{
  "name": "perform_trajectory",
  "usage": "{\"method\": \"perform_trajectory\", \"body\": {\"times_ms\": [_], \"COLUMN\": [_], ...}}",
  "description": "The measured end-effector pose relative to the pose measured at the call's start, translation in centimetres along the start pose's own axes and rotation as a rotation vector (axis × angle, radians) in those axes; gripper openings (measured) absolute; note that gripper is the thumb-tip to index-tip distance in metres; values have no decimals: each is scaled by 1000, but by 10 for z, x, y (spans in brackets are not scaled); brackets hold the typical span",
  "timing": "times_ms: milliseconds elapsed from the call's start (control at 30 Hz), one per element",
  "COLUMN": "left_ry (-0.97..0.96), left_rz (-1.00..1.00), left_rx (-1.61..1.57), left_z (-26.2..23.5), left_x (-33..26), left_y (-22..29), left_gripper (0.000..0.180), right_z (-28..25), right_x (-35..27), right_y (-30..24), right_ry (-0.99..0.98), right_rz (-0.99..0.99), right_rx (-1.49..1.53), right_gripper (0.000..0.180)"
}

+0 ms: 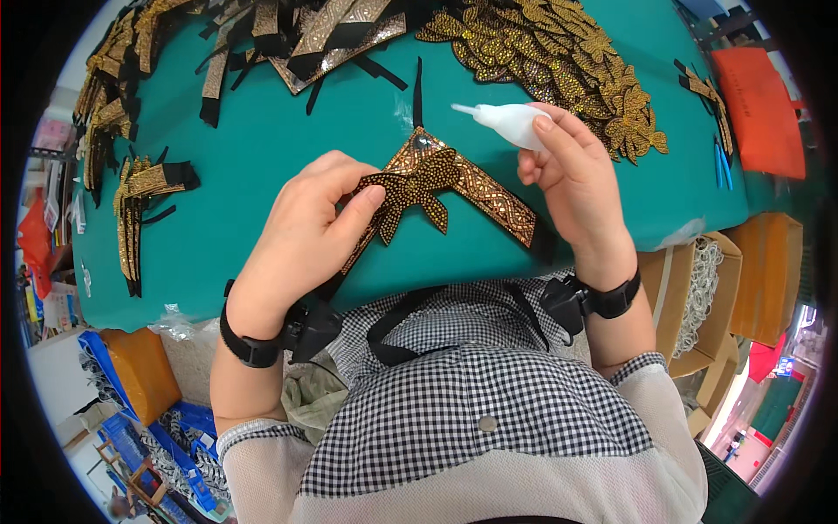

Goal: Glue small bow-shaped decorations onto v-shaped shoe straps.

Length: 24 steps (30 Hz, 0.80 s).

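Note:
My left hand [316,223] pinches the left edge of a black appliqué [417,185] covered in gold beads and shaped like a bow or flower. That appliqué lies over the corner of a V-shaped sequined trim piece [497,194] in copper and black, with a black strap [418,92] running up from its point. In my right hand [572,166], raised to the right of the trim, is a white squeeze bottle [511,122]. Its thin nozzle points left, apart from the appliqué. Part of the trim is hidden under my left hand.
On the green table [262,166], beaded gold appliqués [559,52] are heaped at the far right. Sequined trim pieces [349,35] lie at the back and left, including a small stack [140,201]. An orange-red packet [758,113] and blue-handled tool [723,166] lie right. Cardboard boxes [764,279] stand beside the table.

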<state>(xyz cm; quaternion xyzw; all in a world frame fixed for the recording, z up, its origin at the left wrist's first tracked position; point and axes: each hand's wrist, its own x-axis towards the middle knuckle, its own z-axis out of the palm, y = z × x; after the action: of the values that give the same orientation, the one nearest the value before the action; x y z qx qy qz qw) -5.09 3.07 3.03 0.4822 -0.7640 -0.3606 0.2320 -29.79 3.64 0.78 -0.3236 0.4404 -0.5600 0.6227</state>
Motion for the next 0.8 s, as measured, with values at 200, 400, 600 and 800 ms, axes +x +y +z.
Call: {"method": "perform_trajectory", "body": {"times_ms": [200, 400, 600, 800], "left_ry": [-25, 43, 4, 131], "left_rz": [-147, 24, -37, 11], "left_rx": [-158, -102, -101, -116], "left_z": [9, 8, 8, 13], "left_x": [6, 11, 10, 12], "left_y": [-11, -26, -27, -29], "left_gripper": [17, 18, 20, 21], "right_z": [7, 15, 14, 13], "right_x": [9, 21, 27, 29], "right_y": [-8, -9, -5, -3], "right_ry": [-6, -34, -53, -72], "right_rz": [-22, -102, -123, -148], "right_rx": [-260, -507, -594, -577], "right_gripper": [24, 23, 24, 23]}}
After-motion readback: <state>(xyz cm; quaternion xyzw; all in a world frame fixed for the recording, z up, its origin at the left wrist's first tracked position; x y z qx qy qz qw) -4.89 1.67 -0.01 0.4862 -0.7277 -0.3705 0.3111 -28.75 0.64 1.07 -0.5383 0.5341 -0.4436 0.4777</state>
